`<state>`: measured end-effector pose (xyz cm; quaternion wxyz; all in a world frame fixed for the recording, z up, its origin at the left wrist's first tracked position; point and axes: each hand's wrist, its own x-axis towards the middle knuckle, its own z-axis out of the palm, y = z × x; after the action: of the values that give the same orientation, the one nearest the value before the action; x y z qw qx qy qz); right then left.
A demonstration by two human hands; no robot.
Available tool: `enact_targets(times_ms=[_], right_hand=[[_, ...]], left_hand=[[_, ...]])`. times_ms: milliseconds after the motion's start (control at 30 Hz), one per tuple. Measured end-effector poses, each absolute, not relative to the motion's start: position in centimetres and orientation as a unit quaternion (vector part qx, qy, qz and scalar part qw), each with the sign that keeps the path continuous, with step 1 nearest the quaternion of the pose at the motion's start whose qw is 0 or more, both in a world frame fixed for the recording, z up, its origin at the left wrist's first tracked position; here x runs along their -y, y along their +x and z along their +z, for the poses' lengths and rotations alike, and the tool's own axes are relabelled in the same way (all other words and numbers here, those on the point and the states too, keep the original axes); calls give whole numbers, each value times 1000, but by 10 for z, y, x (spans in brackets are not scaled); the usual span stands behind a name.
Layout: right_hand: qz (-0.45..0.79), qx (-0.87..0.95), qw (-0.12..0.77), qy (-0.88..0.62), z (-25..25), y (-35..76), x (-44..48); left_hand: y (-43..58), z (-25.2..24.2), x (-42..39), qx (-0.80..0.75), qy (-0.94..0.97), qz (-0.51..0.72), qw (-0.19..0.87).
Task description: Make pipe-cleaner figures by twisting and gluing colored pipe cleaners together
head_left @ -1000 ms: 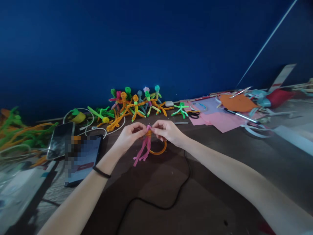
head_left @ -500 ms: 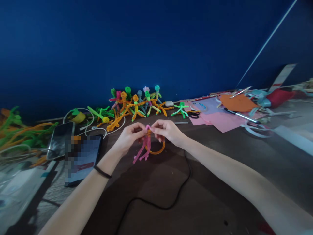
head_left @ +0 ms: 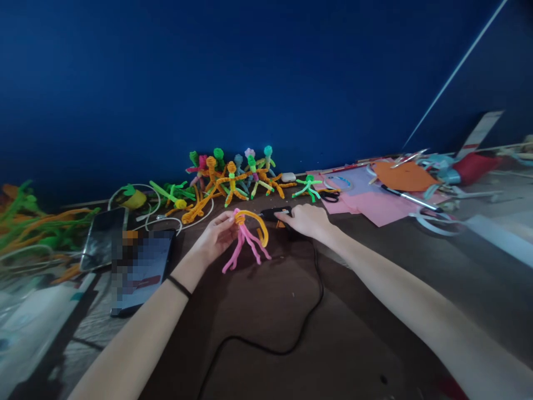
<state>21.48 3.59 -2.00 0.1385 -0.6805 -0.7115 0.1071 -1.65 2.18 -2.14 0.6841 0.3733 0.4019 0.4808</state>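
Between the fingertips of my left hand (head_left: 220, 232) is the top of a pipe cleaner figure (head_left: 245, 239). Its pink legs hang down and spread onto the dark table, and an orange strand winds round its upper part and curls off to the right. My right hand (head_left: 308, 220) is closed on a black glue gun (head_left: 275, 214), which lies low at the table with its thin nozzle pointing left towards the figure. The gun's handle is mostly hidden under the hand. A black cord (head_left: 320, 278) runs from it towards me.
Finished pipe cleaner figures (head_left: 231, 183) stand in a group by the blue wall, with a green one (head_left: 309, 188) to their right. Black scissors (head_left: 330, 196) lie by pink paper (head_left: 383, 205). Two phones, the nearer one (head_left: 144, 272) larger, and loose pipe cleaners (head_left: 33, 222) are on the left.
My right hand has let go of the pink figure and moved right onto the glue gun. My left hand has shifted slightly left with the figure, whose legs now spread wider.
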Motion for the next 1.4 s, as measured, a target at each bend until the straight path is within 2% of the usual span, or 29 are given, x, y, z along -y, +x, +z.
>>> enact_targets(times_ms=[133, 233, 367, 467, 567, 733, 867, 1400], right_hand=[[149, 724, 137, -659, -25, 213, -37], [230, 704, 237, -629, -31, 212, -42], [498, 591, 405, -488, -40, 205, -47], [687, 468, 412, -373, -44, 197, -44], [764, 417, 393, -297, -47, 194, -38], [781, 408, 415, -229, -52, 202, -36], [793, 431, 393, -179, -54, 207, -38], [745, 517, 377, -190, -52, 202, -38]], left_hand=[[-16, -27, -22, -366, 356, 489, 707], [-17, -31, -24, -361, 335, 494, 717], [-18, -34, -27, -368, 305, 503, 720], [-17, -35, -27, -361, 294, 510, 724], [-16, -35, -25, -355, 295, 508, 727], [-13, -37, -25, -325, 324, 498, 736], [-10, -36, -24, -321, 322, 496, 740], [-6, -35, -23, -334, 321, 488, 740]])
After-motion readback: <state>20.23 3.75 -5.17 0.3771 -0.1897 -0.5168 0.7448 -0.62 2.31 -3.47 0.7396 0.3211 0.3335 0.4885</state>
